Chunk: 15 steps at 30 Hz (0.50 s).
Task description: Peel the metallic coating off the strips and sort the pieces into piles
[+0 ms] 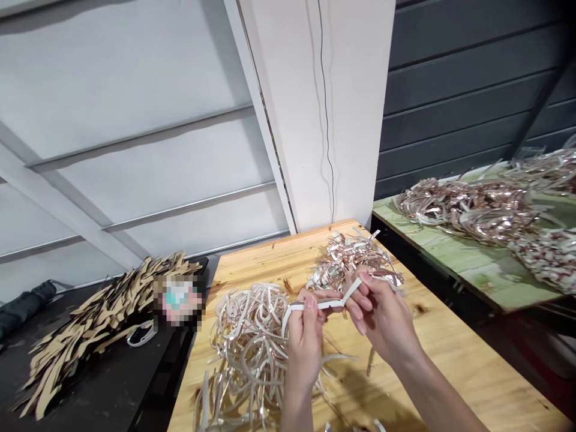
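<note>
A narrow white strip (330, 304) is stretched between my two hands above the wooden table. My left hand (306, 327) grips it with the thumb pressed on top, and one end curls down past the fingers. Further right, my right hand (378, 306) pinches the strip between thumb and forefinger, its other fingers curled loosely. To the left of my left hand lies a large tangled heap of white and rose-gold strips (252, 348). Behind my right hand sits a smaller pile of shiny rose-gold pieces (344, 261).
At left, a black table (112, 384) carries a long bundle of tan strips (99, 312) and a white ring-shaped item (141, 334). On the right, a green marbled table (477, 270) bears several metallic strip bundles (468, 204). A white pillar (333, 120) stands behind the wooden table (432, 342).
</note>
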Each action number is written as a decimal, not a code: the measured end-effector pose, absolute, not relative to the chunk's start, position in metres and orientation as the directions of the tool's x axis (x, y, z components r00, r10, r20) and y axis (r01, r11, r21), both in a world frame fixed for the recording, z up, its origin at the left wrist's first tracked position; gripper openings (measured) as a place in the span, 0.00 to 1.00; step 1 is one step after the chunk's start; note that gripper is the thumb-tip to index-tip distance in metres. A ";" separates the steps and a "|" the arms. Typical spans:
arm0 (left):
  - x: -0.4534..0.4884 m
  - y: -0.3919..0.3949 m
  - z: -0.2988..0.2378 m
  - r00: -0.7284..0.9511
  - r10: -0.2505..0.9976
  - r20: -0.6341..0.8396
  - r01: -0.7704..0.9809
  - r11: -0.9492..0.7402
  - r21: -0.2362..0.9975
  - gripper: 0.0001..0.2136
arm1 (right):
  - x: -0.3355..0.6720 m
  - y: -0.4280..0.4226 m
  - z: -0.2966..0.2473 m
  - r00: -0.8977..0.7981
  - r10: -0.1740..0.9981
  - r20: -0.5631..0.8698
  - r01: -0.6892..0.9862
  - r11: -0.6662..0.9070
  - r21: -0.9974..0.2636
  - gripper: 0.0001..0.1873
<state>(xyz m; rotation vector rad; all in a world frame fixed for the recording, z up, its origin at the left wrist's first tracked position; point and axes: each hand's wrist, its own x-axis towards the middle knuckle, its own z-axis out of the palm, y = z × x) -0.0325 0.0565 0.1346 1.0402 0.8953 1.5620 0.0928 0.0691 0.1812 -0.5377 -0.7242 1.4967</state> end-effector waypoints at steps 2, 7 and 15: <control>-0.039 0.055 0.140 -0.029 0.976 0.218 -0.309 -0.216 0.926 0.17 | 0.093 0.068 0.186 -0.053 0.995 0.085 -0.787 0.011 -0.617 0.20; -0.053 0.052 0.150 -0.005 0.956 0.295 0.030 -0.295 0.955 0.20 | 0.102 0.070 0.193 -0.034 0.999 -0.013 -0.909 -0.037 -0.416 0.20; -0.047 0.044 0.150 0.050 0.962 0.270 0.130 -0.274 0.953 0.20 | 0.120 0.084 0.185 -0.026 1.000 -0.010 -0.968 -0.028 -0.249 0.20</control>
